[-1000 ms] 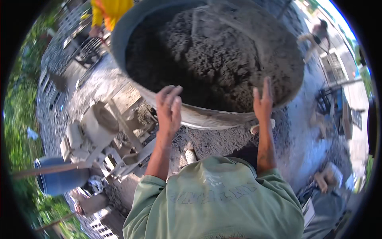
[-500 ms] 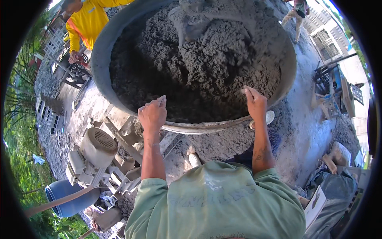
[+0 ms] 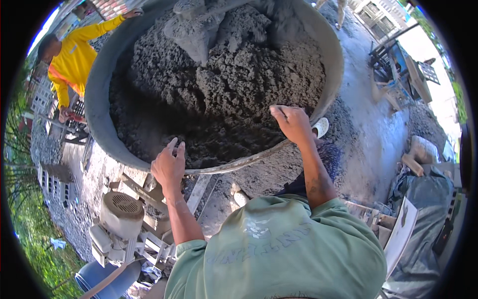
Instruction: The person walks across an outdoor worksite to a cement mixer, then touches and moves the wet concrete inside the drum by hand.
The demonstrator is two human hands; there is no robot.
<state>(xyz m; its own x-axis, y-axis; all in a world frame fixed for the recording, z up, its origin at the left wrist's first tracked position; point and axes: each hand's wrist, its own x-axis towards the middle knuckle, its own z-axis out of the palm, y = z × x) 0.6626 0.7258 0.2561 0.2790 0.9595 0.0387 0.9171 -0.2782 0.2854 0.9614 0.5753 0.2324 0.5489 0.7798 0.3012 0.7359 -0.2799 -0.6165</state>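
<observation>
Uncurled now, the left hand (image 3: 169, 167) had its fingers parted at the mixing drum (image 3: 98, 109)'s near rim, no grip showing; the right hand (image 3: 293, 123) kept its fingers bunched, contents unclear, above grey mortar (image 3: 234, 82) inside.

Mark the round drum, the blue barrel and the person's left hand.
Round drum (image 3: 97, 99), head view: bare wall, left side.
Blue barrel (image 3: 103, 272), head view: its side.
Left hand (image 3: 169, 167), head view: back of the hand.

The pan (image 3: 101, 99) holds grey mix (image 3: 229, 84); the ground (image 3: 366, 129) bears gravel (image 3: 425, 124) at right, hollow blocks (image 3: 55, 183) and a blue barrel (image 3: 113, 277) at left.
</observation>
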